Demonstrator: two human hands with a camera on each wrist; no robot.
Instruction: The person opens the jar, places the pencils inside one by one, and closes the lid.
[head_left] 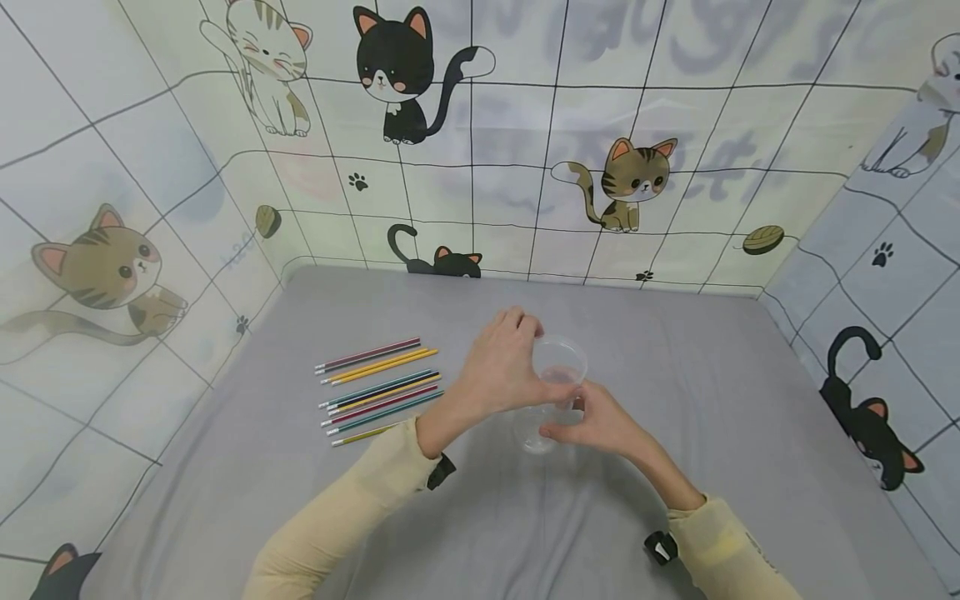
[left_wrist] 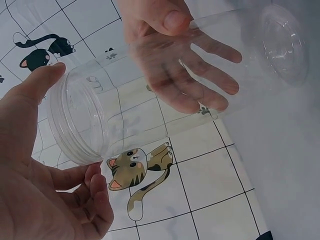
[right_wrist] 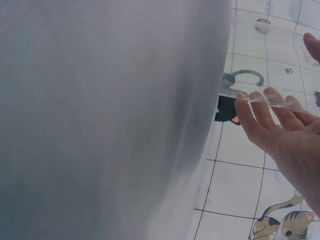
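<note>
A clear plastic jar (head_left: 558, 353) is held tilted between both hands in the head view, over the grey cloth. My left hand (head_left: 501, 363) grips its ridged mouth end, thumb on one side and fingers on the other, as the left wrist view shows. My right hand (head_left: 602, 421) holds the jar's body from the other side, its fingers (left_wrist: 212, 77) seen through the transparent wall. The round base (left_wrist: 282, 45) points away from my left hand. In the right wrist view only a faint part of the jar shows above my right fingers (right_wrist: 257, 112).
Several pencils (head_left: 381, 366) of different colours lie in a loose row on the grey cloth (head_left: 712, 400), left of my hands. White tile-patterned walls (head_left: 510, 192) with cartoon cats enclose the back and both sides. Black straps (head_left: 441, 472) show near the pale yellow sleeves (head_left: 352, 508).
</note>
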